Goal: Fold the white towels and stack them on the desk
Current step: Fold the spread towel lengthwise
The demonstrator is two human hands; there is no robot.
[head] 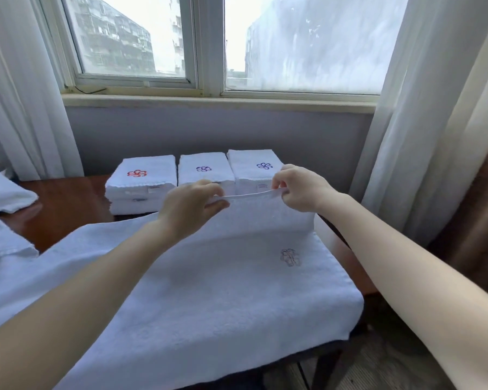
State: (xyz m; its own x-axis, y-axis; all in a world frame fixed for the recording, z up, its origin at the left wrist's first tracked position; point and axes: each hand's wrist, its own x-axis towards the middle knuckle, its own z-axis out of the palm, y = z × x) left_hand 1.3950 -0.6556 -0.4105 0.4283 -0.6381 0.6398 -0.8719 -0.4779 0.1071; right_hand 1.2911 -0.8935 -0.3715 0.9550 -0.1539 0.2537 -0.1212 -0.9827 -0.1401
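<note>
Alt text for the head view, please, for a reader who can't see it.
The left hand and right hand pinch the far edge of a white towel spread over the desk and hold it raised. Beyond it, three piles of folded towels with red and blue emblems stand in a row under a window.

Left hand [190, 205] and right hand [299, 187] pinch the white towel [209, 291]'s raised far edge, just before three folded stacks [204, 171].

Window [206, 46] behind, grey buildings [116, 38] outside; white curtains [17, 94] either side; black cable [90, 90] on sill [209, 102].
</note>
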